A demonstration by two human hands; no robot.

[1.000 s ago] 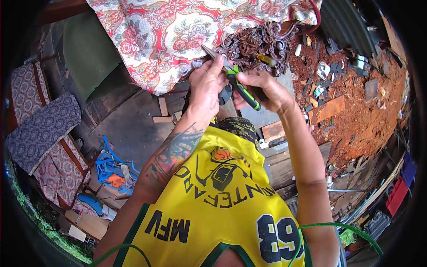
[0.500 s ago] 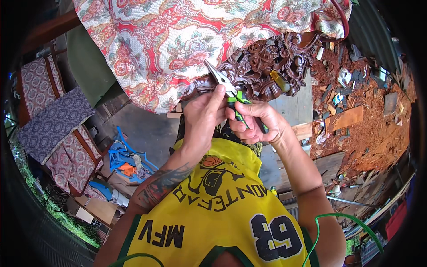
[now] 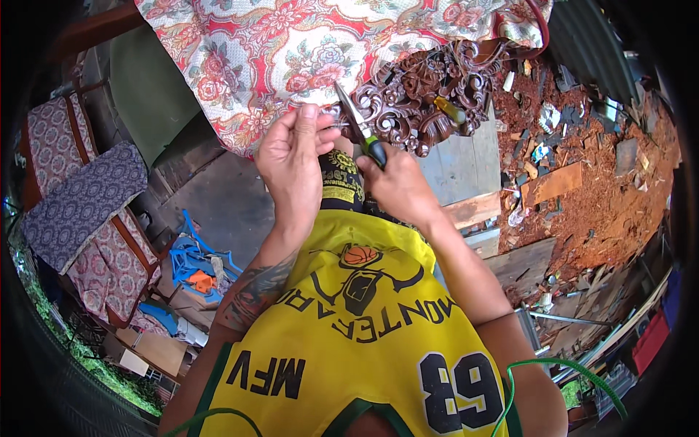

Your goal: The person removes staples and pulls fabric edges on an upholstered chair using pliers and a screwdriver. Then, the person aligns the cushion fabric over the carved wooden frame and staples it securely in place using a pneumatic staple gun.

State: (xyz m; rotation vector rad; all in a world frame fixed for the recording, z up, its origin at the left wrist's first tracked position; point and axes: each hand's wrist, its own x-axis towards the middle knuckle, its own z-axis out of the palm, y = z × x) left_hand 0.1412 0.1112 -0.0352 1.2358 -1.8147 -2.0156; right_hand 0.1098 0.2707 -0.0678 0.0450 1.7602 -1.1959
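Left hand [image 3: 295, 149] now off pliers [image 3: 362, 130]

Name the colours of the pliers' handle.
The pliers' handle is black and bright green, shown best in the head view.

the dark carved wood [image 3: 395, 96] bears a yellow-handled tool [image 3: 450, 111] and overlapping floral cloth [image 3: 255, 62].

This looked like a makeshift furniture workshop, partly open to the outdoors. Floral upholstery fabric [image 3: 291, 51] lay against ornately carved dark wood [image 3: 408, 102], with long-nosed pliers [image 3: 364, 131] and a yellow-handled tool [image 3: 450, 111] at it. Patterned, wood-framed seating [image 3: 109, 273] stood to the left; to the right, scrap boards [image 3: 551, 182] littered reddish ground [image 3: 575, 233], and greenery [image 3: 109, 386] showed at the lower left edge.
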